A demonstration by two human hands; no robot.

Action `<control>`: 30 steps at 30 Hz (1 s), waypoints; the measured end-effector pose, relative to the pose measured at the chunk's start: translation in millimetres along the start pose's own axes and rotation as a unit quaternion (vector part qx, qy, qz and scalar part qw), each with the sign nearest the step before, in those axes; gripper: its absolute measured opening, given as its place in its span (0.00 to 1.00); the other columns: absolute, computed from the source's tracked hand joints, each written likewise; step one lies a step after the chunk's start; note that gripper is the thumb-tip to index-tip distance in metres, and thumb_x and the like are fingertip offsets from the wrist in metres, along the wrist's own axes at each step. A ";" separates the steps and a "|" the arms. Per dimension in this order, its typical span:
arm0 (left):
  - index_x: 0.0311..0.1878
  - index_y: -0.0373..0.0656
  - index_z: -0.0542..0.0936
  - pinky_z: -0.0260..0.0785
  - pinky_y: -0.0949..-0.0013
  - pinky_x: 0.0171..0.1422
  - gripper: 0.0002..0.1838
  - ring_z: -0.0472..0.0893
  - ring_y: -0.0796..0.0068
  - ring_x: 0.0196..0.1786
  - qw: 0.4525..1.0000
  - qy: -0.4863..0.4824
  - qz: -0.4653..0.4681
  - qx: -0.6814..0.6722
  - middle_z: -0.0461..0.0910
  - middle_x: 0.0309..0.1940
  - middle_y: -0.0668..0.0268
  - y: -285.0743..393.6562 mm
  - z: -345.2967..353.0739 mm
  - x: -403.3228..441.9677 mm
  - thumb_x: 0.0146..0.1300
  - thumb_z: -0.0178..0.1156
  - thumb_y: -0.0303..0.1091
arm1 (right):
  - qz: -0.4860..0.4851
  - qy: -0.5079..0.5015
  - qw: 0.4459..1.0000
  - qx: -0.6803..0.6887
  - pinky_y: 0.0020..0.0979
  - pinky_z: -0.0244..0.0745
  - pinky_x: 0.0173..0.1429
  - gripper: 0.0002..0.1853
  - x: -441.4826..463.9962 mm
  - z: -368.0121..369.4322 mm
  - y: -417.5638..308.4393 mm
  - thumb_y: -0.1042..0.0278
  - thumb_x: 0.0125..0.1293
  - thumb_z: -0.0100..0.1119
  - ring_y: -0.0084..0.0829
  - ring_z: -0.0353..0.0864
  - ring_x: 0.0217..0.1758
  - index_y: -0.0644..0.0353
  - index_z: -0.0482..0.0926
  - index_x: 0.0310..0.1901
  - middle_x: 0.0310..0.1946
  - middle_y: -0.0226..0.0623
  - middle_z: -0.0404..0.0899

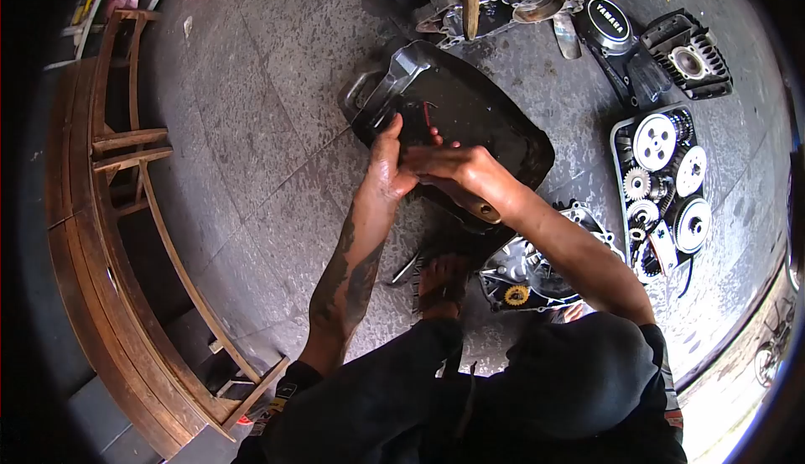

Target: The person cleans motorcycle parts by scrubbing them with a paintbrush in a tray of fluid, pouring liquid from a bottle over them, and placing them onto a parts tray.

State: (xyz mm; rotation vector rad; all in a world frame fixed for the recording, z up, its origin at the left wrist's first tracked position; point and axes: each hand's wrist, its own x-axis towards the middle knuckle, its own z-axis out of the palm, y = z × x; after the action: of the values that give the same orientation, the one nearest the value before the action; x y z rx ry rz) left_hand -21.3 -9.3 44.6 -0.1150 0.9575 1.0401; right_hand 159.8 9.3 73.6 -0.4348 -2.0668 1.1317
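Note:
My left hand [389, 165] and my right hand [457, 167] meet over the near side of a black pan [495, 99], which has a wet, dark inside. The left thumb points up and away; the other left fingers are mostly hidden. My right hand bends across beside it with its fingers curled. What lies between the hands is hidden. A thin red stick-like piece [428, 115] shows just past the right fingertips, and I cannot tell whether it is held. Below my right wrist is a brownish round metal end with a hole [485, 210].
Near my right forearm lies an engine casing [545, 267] with a yellow gear [516, 295]. A tray [618, 158] of gears stands at right. Behind are a YAMAHA cover [610, 24], a finned cylinder [689, 61] and another casing [524, 11]. A wooden bench [109, 296] runs along the left.

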 end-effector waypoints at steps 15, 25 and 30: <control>0.57 0.44 0.75 0.78 0.68 0.47 0.28 0.82 0.73 0.44 0.965 0.084 0.182 0.169 0.82 0.44 0.62 -21.4 9.3 -0.5 0.75 0.40 0.58 | 0.130 0.114 0.984 -0.043 0.38 0.81 0.47 0.19 2.1 3.4 6.3 0.85 0.54 0.58 0.47 0.84 0.44 0.62 0.81 0.49 0.40 0.52 0.83; 0.55 0.44 0.76 0.77 0.63 0.52 0.21 0.82 0.71 0.47 0.971 0.054 0.138 0.189 0.81 0.48 0.66 -20.0 19.2 -3.1 0.76 0.46 0.50 | 0.196 0.190 0.961 -0.040 0.34 0.82 0.44 0.11 27.0 -38.5 28.3 0.77 0.62 0.61 0.45 0.86 0.42 0.62 0.84 0.46 0.41 0.47 0.84; 0.55 0.44 0.76 0.77 0.63 0.50 0.23 0.82 0.69 0.45 0.984 0.085 0.112 0.112 0.82 0.47 0.66 -3.7 15.9 8.7 0.76 0.43 0.51 | 0.141 0.160 0.977 0.012 0.37 0.80 0.51 0.11 -0.5 2.6 5.0 0.77 0.63 0.60 0.46 0.85 0.49 0.65 0.82 0.47 0.42 0.49 0.84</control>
State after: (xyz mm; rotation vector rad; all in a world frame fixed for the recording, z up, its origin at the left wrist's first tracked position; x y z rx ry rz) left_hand -7.3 2.7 46.7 0.0949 1.2580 1.1329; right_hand 158.0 10.3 68.4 -0.8606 -1.7450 1.1594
